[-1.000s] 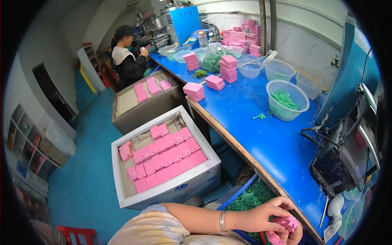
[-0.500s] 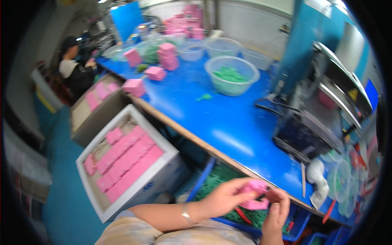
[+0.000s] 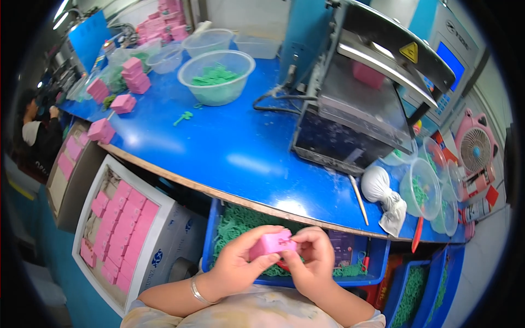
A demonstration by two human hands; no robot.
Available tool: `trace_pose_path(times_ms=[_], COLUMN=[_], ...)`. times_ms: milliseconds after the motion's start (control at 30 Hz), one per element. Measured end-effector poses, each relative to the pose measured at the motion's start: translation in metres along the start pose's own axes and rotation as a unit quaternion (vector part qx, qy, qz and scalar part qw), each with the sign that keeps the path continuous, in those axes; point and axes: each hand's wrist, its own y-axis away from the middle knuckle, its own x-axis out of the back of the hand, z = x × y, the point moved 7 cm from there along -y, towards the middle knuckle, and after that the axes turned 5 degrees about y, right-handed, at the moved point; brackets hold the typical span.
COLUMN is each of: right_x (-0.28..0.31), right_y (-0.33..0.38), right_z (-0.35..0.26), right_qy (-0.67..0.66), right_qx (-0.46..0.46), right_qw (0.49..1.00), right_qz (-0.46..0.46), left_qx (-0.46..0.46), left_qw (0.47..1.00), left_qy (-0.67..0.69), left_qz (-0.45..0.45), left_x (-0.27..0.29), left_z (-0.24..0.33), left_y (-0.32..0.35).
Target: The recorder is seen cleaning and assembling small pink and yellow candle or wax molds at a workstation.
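Note:
My left hand (image 3: 236, 263) is wrapped round a small pink block (image 3: 269, 244), thumb along its near side. A recess or cut-out shows in the block's right end. There the fingertips and thumb of my right hand (image 3: 314, 259) are pinched together against the block; any small piece between them is too small to make out. Both hands are over a blue tray (image 3: 209, 240) of small green pieces (image 3: 240, 218). A red-handled tool partly shows beneath the hands, mostly hidden.
On the blue table (image 3: 219, 158) are a bowl of green pieces (image 3: 216, 77), pink blocks (image 3: 135, 75) and a press machine (image 3: 355, 109). A white cloth bag (image 3: 383, 197), a wooden stick (image 3: 359, 200) and clear tubs (image 3: 420, 188) lie right. A foam box (image 3: 164, 235) holds pink blocks. A person (image 3: 41, 128) is far left.
The view has turned to the right, bringing the press and a pink fan fully into sight. My right fingers, loosely curled beside the block before, now pinch at its end.

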Motion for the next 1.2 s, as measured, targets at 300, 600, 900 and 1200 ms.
trace_pose_path(times_ms=[300,600,900,1200], right_x=[-0.007,-0.036,0.044,0.1], right_y=[0.003,0.01,-0.074,-0.122], right_z=[-0.016,0.033,-0.037,-0.058], right_qy=[0.041,-0.401,-0.261,-0.324], right_qx=[0.144,-0.226,-0.1,-0.173], right_qw=[0.984,0.882,0.96,0.928], right_qz=[-0.1,-0.101,-0.02,-0.069], left_qx=[0.064,-0.066,-0.136,-0.066], left_qw=[0.982,0.958,0.98,0.976], left_qy=[0.138,-0.264,-0.131,0.187], left_qz=[-0.113,-0.091,0.062,0.091], left_x=[0.008,-0.009,0.023,0.054], left_z=[-0.007,0.021,0.06,0.053], left_y=[0.012,0.004,0.009,-0.001])
